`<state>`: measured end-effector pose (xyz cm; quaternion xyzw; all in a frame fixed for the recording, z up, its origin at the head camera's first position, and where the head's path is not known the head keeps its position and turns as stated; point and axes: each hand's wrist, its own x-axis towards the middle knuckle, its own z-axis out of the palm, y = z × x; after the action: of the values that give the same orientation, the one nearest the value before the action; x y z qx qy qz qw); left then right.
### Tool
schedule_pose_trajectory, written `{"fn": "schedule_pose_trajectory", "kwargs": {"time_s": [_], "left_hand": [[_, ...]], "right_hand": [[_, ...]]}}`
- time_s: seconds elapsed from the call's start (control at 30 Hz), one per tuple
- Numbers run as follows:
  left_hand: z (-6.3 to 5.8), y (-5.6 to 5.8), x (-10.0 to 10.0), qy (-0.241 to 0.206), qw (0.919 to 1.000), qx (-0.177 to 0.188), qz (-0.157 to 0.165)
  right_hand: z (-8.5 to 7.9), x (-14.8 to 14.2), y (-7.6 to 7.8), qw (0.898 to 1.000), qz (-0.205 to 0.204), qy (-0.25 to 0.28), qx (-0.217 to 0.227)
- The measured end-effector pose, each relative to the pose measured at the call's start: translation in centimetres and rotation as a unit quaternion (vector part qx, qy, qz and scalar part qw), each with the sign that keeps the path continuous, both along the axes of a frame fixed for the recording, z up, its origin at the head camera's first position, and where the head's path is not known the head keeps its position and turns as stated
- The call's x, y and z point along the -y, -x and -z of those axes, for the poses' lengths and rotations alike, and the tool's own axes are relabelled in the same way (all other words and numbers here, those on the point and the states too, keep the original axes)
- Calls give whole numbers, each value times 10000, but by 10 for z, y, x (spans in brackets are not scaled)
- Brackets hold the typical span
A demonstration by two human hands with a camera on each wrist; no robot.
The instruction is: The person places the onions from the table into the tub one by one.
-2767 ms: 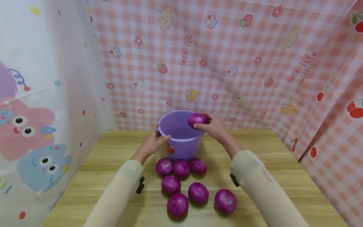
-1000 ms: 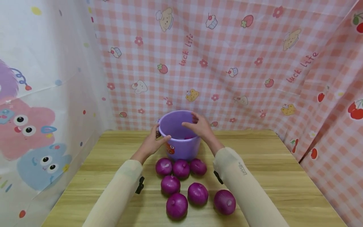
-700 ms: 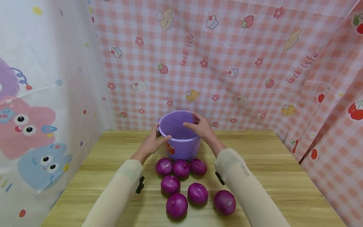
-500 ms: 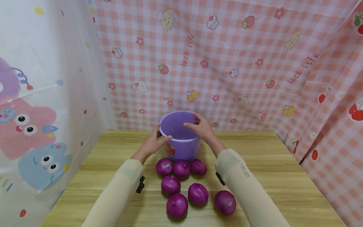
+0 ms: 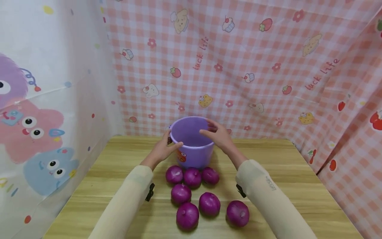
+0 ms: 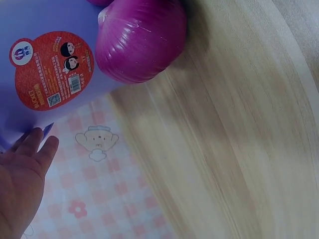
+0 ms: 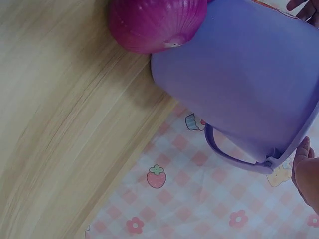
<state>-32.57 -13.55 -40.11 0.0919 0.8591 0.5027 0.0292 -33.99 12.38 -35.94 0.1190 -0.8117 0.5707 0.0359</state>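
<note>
A purple plastic bucket [image 5: 197, 157] with a red label stands upright near the table's back edge. My left hand [image 5: 162, 149] holds its left rim, thumb over the front and fingers round the outside, as the left wrist view shows beside the label [image 6: 55, 69]. At the right rim is my right hand [image 5: 221, 136], relaxed and holding nothing, with thumb and fingers reaching over the mouth. In the right wrist view the bucket's handle [image 7: 227, 155] hangs down its side. Several red onions lie in front, the closest row [image 5: 192, 177] right at the bucket's base. The bucket's bottom is hidden.
More red onions lie nearer me, including one [image 5: 187, 215] at the front and one [image 5: 237, 213] beside my right sleeve. Behind the wooden table [image 5: 277, 172] hangs a pink checked cloth [image 5: 238, 59]; a white patterned cloth [image 5: 83, 59] hangs at the left.
My right hand carried a red onion over the rim, let it go inside the bucket, and has since drawn slightly right. My left hand stays on the rim. The view has shifted slightly.
</note>
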Motion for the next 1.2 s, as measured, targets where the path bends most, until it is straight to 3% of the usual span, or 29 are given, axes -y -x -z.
{"fn": "schedule_pose_trajectory", "kwargs": {"time_s": [0.4,0.63,0.87,1.2], "left_hand": [[2,3,0,-39,10000,61,13],[1,3,0,-98,9999,55,-10],[-2,2,-1,2,10000,63,-56],[-1,2,0,80,10000,32,-42]], "right_hand": [[9,-32,-18,9991,-232,339,-137],[18,-57,-37,9978,-523,398,-113],[46,-82,-63,9973,-676,-279,120],[85,-115,-100,9950,-920,-385,4]]}}
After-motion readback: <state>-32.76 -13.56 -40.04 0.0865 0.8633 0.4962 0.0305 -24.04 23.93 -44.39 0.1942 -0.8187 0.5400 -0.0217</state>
